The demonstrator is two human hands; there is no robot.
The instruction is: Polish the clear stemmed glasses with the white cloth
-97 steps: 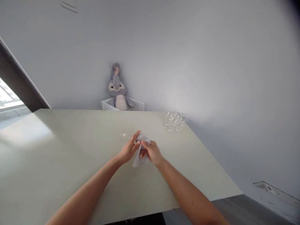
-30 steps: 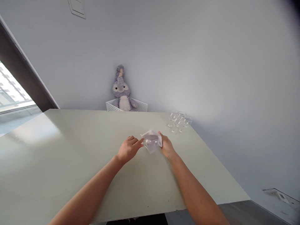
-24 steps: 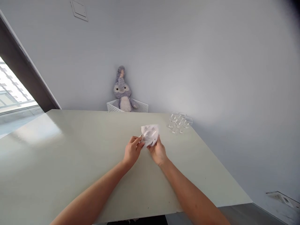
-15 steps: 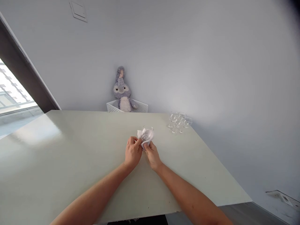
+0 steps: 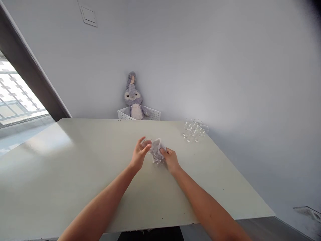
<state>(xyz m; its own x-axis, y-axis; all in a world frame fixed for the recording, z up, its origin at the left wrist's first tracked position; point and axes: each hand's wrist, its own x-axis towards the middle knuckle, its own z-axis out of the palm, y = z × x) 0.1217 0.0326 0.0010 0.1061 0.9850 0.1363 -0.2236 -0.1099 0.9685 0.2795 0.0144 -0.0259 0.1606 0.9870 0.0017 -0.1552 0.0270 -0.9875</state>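
Above the middle of the table, a clear stemmed glass (image 5: 145, 143) lies tilted, its bowl to the left and its foot low to the right. My left hand (image 5: 139, 154) curves its fingers and thumb around the bowl. My right hand (image 5: 171, 159) pinches a white cloth (image 5: 157, 149) between thumb and fingers. The cloth is bunched against the glass's stem and foot, hiding part of the stem. Whether the foot touches the table I cannot tell.
Several stemmed glasses (image 5: 194, 129) stand grouped at the table's back right edge. A grey plush toy (image 5: 133, 97) sits in a white perforated basket (image 5: 154, 114) behind the pale table (image 5: 100, 157). The wall lies behind, with a window at the left.
The glass has gone from upright to tilted, bowl leftward. My left hand has moved from the cloth to the bowl. The cloth has shifted down to the stem and foot with my right hand.
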